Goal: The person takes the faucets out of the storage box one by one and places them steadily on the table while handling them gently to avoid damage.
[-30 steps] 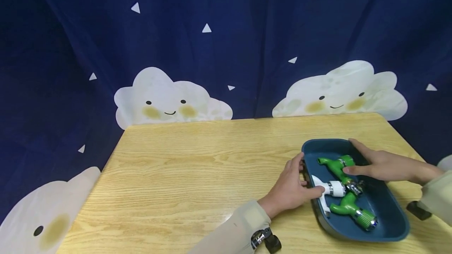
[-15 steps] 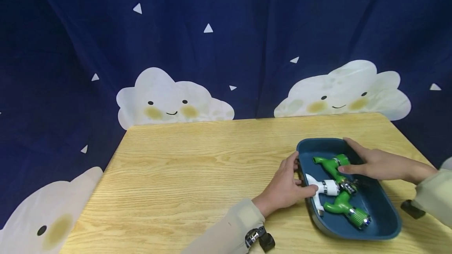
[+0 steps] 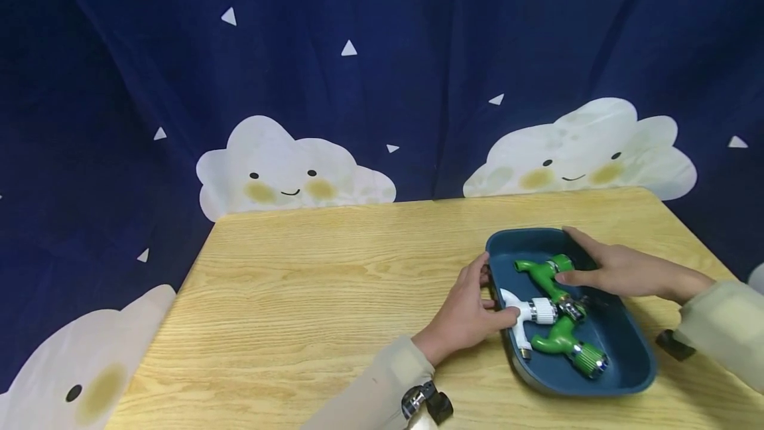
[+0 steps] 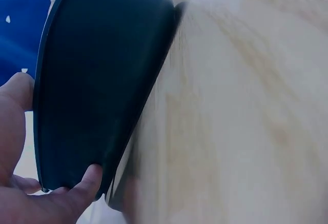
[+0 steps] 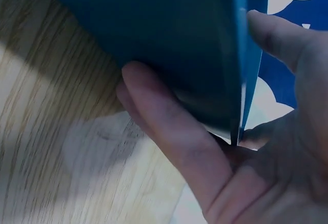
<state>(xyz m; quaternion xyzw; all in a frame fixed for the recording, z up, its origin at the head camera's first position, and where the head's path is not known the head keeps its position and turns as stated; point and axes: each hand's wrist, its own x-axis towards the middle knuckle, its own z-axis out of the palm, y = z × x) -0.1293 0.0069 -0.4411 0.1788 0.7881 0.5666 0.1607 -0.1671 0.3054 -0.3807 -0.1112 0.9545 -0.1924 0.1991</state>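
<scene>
A dark blue plastic tub (image 3: 627, 357) stands toward the right of the table, holding a white tap (image 3: 521, 324) and two green taps. The far green tap (image 3: 542, 274) lies near my right thumb, the near green tap (image 3: 558, 340) toward the front. My left hand (image 3: 459, 324) grips the tub's left wall, thumb over the rim beside the white tap, fingers outside. On the far right side my right hand (image 3: 635, 271) holds the wall, thumb inside. In the right wrist view, fingers (image 5: 169, 116) press the tub's outer wall low down; the left wrist view shows fingertips near its base.
The wooden table (image 3: 334, 271) extends to the left of the tub. Behind it hangs a dark blue curtain (image 3: 418, 71) printed with clouds and triangles. A black wrist device (image 3: 438, 407) sits on the left sleeve, and another (image 3: 676, 345) by the right sleeve.
The tub, with the taps in it, has moved to the left and slightly away across the table. Both hands have moved along with it, keeping their hold on its walls.
</scene>
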